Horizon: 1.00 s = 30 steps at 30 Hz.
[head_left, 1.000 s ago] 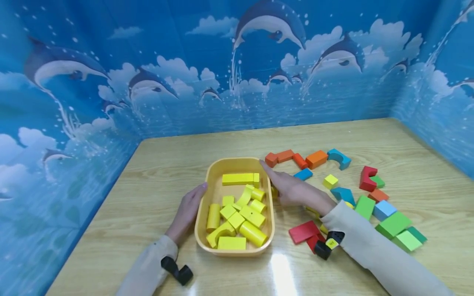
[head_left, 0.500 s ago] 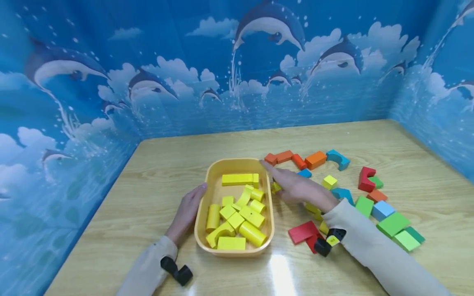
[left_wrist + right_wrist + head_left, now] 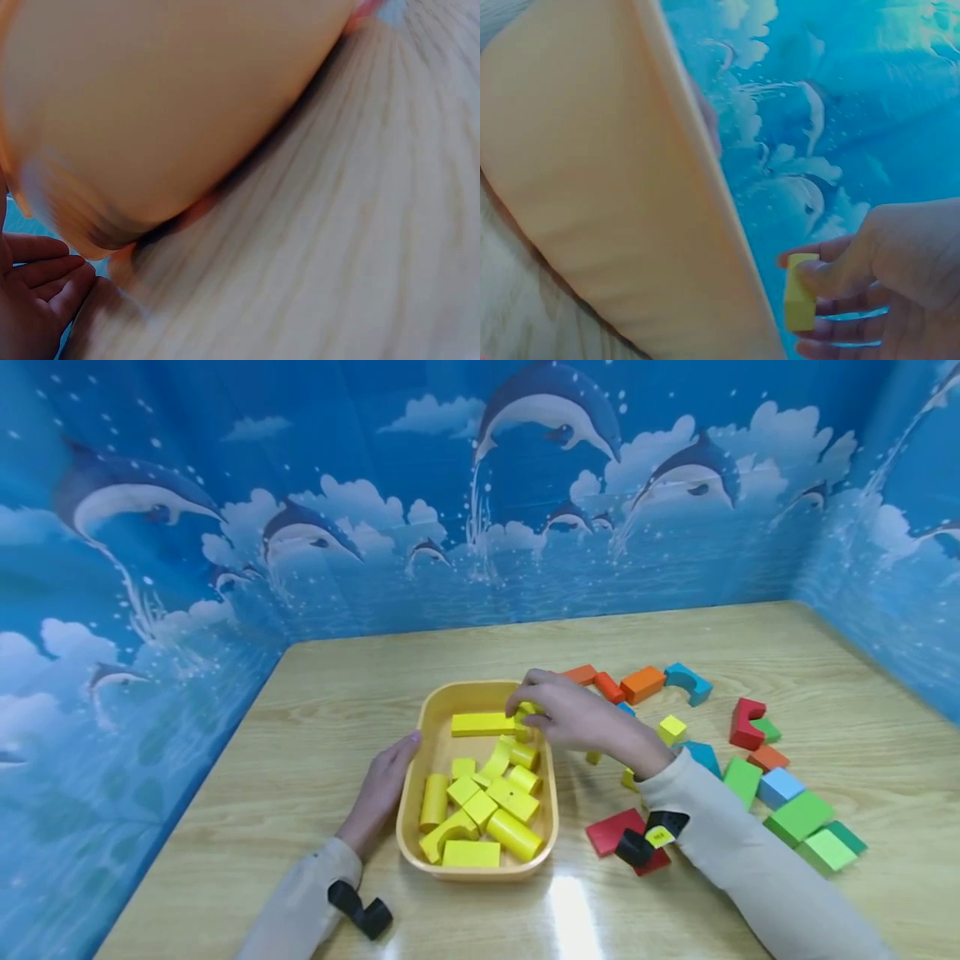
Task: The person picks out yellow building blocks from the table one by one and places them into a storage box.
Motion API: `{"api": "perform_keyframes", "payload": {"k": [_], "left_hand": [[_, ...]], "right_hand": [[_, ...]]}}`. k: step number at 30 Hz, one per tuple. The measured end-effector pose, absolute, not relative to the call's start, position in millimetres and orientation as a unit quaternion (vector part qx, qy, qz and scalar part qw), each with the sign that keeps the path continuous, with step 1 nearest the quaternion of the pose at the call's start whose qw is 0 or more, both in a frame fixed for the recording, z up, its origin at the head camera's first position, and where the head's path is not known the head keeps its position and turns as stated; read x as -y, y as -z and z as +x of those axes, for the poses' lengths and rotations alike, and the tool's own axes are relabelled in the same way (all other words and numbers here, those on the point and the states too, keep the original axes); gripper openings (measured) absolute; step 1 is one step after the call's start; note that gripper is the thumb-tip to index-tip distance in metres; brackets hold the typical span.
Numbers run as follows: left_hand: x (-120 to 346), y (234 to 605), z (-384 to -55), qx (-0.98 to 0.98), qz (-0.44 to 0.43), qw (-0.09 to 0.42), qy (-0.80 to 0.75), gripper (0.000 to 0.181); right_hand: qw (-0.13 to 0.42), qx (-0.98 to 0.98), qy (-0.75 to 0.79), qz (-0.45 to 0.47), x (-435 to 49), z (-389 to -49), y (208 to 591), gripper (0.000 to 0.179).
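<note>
A tan plastic bin (image 3: 551,793) holds several yellow wooden blocks (image 3: 480,810), among them cylinders, cubes and an arch. My left hand (image 3: 380,785) rests against the bin's left side; in the left wrist view its fingers (image 3: 45,274) lie loosely extended by the outer wall. Over the bin's far right corner, my right hand (image 3: 573,714) pinches a small yellow block. The right wrist view shows that yellow block (image 3: 801,292) between thumb and fingers, beside the bin's rim.
Right of the bin lie orange blocks (image 3: 642,683), a blue arch (image 3: 687,683), red blocks (image 3: 611,831), green blocks (image 3: 798,816) and a yellow cube (image 3: 672,729). Several yellow blocks lie partly hidden beneath my right forearm. A dolphin-print curtain (image 3: 450,527) borders the table.
My right hand has lifted a yellow block from beside the bin's right wall and carried it up and left over the far right corner. My left hand has stayed put.
</note>
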<state>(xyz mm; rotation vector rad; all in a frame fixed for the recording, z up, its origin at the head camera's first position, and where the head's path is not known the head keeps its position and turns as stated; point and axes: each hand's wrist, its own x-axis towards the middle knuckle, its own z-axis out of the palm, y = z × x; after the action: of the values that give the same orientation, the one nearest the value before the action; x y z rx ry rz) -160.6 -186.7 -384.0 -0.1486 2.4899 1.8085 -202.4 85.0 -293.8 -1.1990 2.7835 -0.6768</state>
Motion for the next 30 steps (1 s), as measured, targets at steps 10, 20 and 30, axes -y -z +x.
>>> {"api": "perform_keyframes", "payload": {"k": [10, 20, 30], "left_hand": [[185, 381, -160, -0.819, -0.037, 0.035, -0.571, 0.064], [186, 385, -159, -0.818, -0.046, 0.021, -0.572, 0.059], [186, 382, -161, -0.816, -0.043, 0.032, -0.576, 0.064]], "right_hand": [[-0.003, -0.874, 0.211, -0.437, -43, -214, 320, 0.016], [-0.023, -0.843, 0.267, -0.465, -17, -234, 341, 0.020], [-0.049, -0.855, 0.258, -0.448, 0, -242, 342, 0.021]]}}
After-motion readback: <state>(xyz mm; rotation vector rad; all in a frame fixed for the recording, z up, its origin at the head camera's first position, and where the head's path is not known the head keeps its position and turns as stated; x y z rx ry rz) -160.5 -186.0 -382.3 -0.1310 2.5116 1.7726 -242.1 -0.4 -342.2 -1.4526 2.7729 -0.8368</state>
